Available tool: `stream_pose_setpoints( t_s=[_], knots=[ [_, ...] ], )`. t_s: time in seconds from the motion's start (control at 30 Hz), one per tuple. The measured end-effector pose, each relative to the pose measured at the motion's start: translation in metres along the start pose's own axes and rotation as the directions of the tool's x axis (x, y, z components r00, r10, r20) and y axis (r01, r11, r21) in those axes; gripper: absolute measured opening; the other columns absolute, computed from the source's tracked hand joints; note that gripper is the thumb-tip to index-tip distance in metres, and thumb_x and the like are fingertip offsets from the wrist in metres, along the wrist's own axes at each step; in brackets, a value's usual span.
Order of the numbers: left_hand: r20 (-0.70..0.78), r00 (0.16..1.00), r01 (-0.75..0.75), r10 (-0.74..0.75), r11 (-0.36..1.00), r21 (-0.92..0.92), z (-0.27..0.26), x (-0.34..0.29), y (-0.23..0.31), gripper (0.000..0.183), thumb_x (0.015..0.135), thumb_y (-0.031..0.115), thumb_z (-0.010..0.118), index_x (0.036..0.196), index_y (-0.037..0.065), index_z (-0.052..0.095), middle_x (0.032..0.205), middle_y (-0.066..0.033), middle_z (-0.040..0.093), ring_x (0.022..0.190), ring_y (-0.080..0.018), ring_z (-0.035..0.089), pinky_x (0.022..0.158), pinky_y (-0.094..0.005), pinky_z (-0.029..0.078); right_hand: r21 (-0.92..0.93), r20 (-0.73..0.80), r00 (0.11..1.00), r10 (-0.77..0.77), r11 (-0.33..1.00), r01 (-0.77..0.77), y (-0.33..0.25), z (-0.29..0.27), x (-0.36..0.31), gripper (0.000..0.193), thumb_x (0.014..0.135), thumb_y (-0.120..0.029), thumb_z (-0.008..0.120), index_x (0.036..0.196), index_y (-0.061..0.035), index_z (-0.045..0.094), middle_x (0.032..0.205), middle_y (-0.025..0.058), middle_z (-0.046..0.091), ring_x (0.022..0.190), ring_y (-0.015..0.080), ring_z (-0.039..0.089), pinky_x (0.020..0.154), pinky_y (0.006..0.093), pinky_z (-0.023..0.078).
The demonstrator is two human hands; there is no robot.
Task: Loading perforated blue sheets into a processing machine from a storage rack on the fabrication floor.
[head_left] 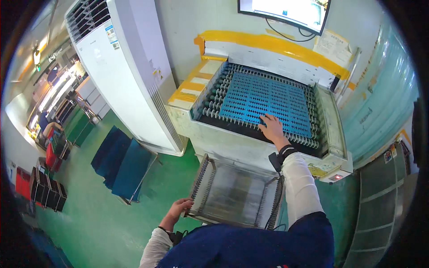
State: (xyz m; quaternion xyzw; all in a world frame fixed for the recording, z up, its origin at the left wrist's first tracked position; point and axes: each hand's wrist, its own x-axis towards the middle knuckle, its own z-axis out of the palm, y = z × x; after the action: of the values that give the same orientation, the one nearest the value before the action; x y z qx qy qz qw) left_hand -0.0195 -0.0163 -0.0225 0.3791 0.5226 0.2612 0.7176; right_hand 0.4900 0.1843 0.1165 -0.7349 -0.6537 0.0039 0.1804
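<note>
A blue panel (268,98) with rows of small slots lies flat on the rollers (214,100) of a conveyor machine ahead of me. My right hand (271,128) reaches out to the panel's near edge, its fingers spread and touching or just above it. Below the machine, close to my body, stands a metal rack (210,176) with toothed side bars and a see-through grey middle. My left hand (179,208) is at the rack's left side bar, fingers curled around it. Dark bands circle both wrists.
A tall white air conditioner (120,67) stands left of the machine. Dark blue panels (127,165) lean in a frame on the green floor. A screen (286,11) hangs above the machine. Grey screens (377,201) stand at right; crates (47,190) and a person (47,123) are far left.
</note>
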Motion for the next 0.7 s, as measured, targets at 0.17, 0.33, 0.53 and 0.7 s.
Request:
stream_pose_setpoints(
  t_s=[0.17,0.33,0.53,0.7],
  knots=[
    [0.007,1.0,-0.009,0.009,1.0,0.022,-0.001,-0.002,0.0,0.046,0.089,0.034,0.064,0.119,0.0,0.061,0.107,-0.0045,0.066,0.097,-0.0146,0.058,0.086,-0.0295,0.044,-0.019,0.067,0.998,-0.005,1.0,0.006,0.001,-0.011,0.002,0.054,0.086,-0.044,0.063,0.135,-0.022,0.053,0.146,0.008,0.042,0.133,0.0345,0.038,0.107,0.0538,0.031],
    [0.014,1.0,0.003,-0.003,0.999,0.034,0.004,-0.007,0.006,0.047,0.089,0.035,0.064,0.121,0.002,0.061,0.11,-0.0049,0.066,0.1,-0.0158,0.058,0.089,-0.0311,0.043,-0.013,0.132,0.991,-0.018,1.0,0.02,0.002,-0.01,-0.004,0.057,0.085,-0.045,0.063,0.136,-0.0208,0.053,0.147,0.0087,0.041,0.133,0.035,0.038,0.107,0.0538,0.032],
    [0.001,0.999,0.037,-0.037,0.997,0.066,0.007,-0.011,0.011,0.046,0.088,0.035,0.065,0.121,0.004,0.062,0.11,-0.0042,0.066,0.101,-0.016,0.058,0.089,-0.0314,0.043,-0.04,0.093,0.995,-0.039,0.998,0.043,-0.005,-0.013,-0.017,0.055,0.086,-0.042,0.062,0.136,-0.0207,0.052,0.146,0.0105,0.042,0.133,0.0383,0.037,0.107,0.0521,0.034],
    [0.036,0.999,0.017,-0.017,1.0,0.019,0.007,-0.016,0.005,0.045,0.086,0.035,0.067,0.118,0.004,0.063,0.107,-0.0034,0.066,0.099,-0.0157,0.058,0.089,-0.0305,0.043,-0.059,0.099,0.995,-0.009,0.998,0.015,-0.004,-0.01,-0.01,0.052,0.089,-0.039,0.059,0.137,-0.0209,0.05,0.148,0.0101,0.04,0.135,0.0376,0.035,0.107,0.0549,0.033]
  ],
)
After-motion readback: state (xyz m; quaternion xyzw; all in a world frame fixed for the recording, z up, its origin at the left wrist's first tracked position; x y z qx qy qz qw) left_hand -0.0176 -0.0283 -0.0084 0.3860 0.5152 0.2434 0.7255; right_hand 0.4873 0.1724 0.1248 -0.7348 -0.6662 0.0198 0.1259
